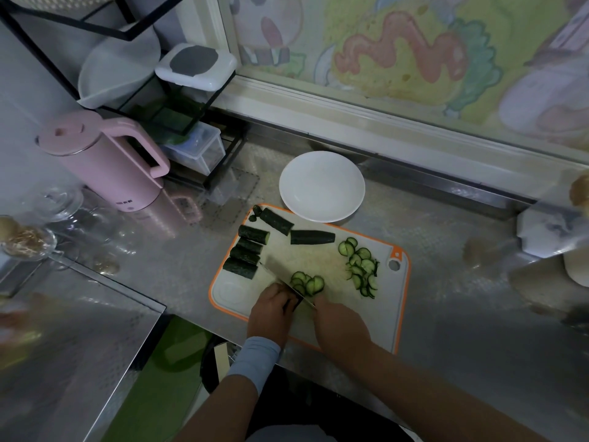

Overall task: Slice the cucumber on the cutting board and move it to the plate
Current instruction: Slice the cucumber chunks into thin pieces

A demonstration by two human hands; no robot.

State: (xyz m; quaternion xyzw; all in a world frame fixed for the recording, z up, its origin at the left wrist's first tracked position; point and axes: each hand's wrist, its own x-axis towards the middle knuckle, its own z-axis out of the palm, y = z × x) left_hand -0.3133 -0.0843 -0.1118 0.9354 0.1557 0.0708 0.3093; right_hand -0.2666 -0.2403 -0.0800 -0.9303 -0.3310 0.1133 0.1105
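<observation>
An orange-rimmed white cutting board [387, 314] lies on the steel counter. Several dark cucumber chunks [245, 254] sit at its left and top. One pile of thin slices [361, 271] lies at the right, and a smaller pile of slices [307, 283] lies beside the knife [275, 279]. My right hand [341, 323] grips the knife's handle, with the blade pointing up and left. My left hand [271, 314] holds a short cucumber piece [294, 303] against the blade. The white plate [322, 186] stands just behind the board with nothing on it.
A pink kettle [105, 161] and a black wire rack with plastic boxes [194, 145] stand at the back left. Glassware [60, 199] is at the far left. A raised window ledge [382, 122] runs behind the plate. Pale objects [541, 231] crowd the right edge.
</observation>
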